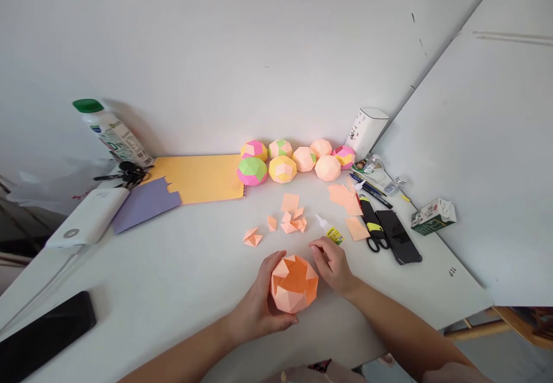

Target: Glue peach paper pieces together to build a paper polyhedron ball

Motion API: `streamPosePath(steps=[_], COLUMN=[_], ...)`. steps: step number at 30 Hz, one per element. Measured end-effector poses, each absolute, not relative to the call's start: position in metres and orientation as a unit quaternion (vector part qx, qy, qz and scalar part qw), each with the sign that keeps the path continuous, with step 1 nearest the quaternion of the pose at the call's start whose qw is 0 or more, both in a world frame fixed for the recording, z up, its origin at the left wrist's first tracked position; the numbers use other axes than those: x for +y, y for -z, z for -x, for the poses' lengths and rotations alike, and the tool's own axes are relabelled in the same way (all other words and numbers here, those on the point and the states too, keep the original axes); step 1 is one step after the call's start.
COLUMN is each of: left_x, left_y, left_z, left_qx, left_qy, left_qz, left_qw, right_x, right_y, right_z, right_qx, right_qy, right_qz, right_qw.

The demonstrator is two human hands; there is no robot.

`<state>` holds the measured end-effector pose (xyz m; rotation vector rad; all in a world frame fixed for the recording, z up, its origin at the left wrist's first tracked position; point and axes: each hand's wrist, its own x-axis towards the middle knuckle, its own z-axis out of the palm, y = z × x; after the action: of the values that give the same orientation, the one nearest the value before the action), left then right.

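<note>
My left hand (258, 302) is wrapped round an unfinished orange paper ball (294, 283) with an open top, held just above the white table (173, 268). Beside the ball, my right hand (333, 263) rests with fingers curled, its fingertips touching or nearly touching a small glue bottle (329, 229) lying on the table. I cannot make out whether it grips the bottle. Several small folded orange paper pieces (288, 222) lie just beyond the ball. Flat orange paper squares (345, 198) lie to the right of them.
Several finished coloured paper balls (283, 167) line the back wall. Scissors (374, 230), a black phone (400, 236), pens (371, 190) and a small carton (433, 216) sit right. Orange paper (203, 177), purple paper (144, 201), a power bank (88, 219), keys (125, 174), a bottle (112, 132) and another phone (43, 337) lie left.
</note>
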<state>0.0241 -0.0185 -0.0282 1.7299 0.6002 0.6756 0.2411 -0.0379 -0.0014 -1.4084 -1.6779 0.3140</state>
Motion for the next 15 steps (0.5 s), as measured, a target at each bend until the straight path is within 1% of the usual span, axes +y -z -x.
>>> streamPosePath(steps=[3,5,7,9,12,15], left_x=[-0.018,-0.018,-0.018,-0.018,-0.019,-0.019], left_y=[0.029,0.030,0.031,0.032,0.034,0.035], left_z=[-0.024,-0.024,-0.023,-0.022,-0.021,-0.021], left_qx=[0.254,0.251,0.250,0.250,0.261,0.265], left_qy=[-0.298,-0.296,-0.286,-0.284,-0.282,-0.277], left_qz=[-0.738,-0.740,-0.743,-0.739,-0.726,-0.717], left_qw=[0.550,0.548,0.552,0.558,0.571,0.583], right_x=[-0.033,-0.027,-0.021,-0.017,-0.017,-0.019], right_y=[-0.002,-0.003,-0.002,0.002,0.009,0.014], right_z=[-0.253,-0.265,-0.277,-0.286,-0.290,-0.287], right_qx=[-0.699,-0.682,-0.664,-0.661,-0.660,-0.648], right_qy=[0.000,0.070,0.119,0.121,0.058,0.002], right_qz=[0.552,0.571,0.612,0.650,0.694,0.712], right_qw=[0.455,0.451,0.413,0.354,0.281,0.272])
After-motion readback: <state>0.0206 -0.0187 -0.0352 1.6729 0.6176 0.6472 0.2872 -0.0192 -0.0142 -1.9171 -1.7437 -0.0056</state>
